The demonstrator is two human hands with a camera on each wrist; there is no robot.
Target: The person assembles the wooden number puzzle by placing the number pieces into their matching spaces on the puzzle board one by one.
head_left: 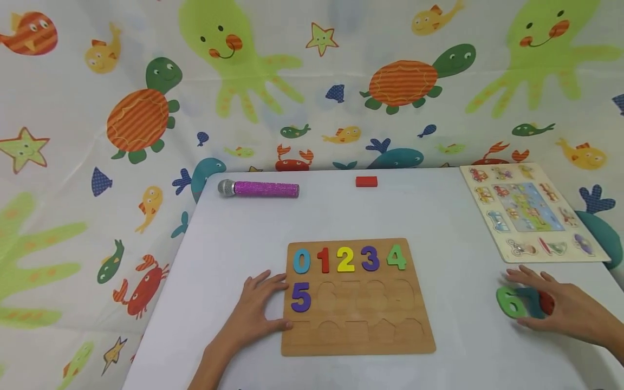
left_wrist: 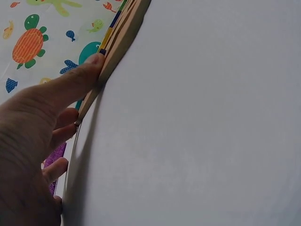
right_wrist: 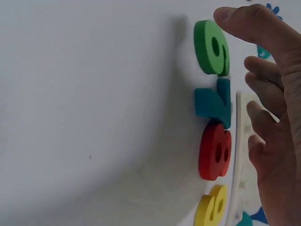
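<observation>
A wooden number board [head_left: 361,338] lies on the white table, with 0 to 4 in its top row and a purple 5 [head_left: 301,297] below the 0. My left hand [head_left: 253,311] touches the board's left edge, thumb and fingers spread along it, as the left wrist view [left_wrist: 56,103] also shows. My right hand [head_left: 565,309] hovers over loose numbers at the right, fingers apart. In the right wrist view, the hand [right_wrist: 273,80] is beside a green 6 [right_wrist: 209,47], a teal 7 [right_wrist: 212,102], a red 8 [right_wrist: 214,151] and a yellow number [right_wrist: 211,207].
A purple toy microphone [head_left: 265,189] and a red block [head_left: 366,181] lie near the table's back edge. A picture puzzle board [head_left: 536,216] lies at the back right. Behind the table hangs a cloth [head_left: 331,49] printed with sea animals.
</observation>
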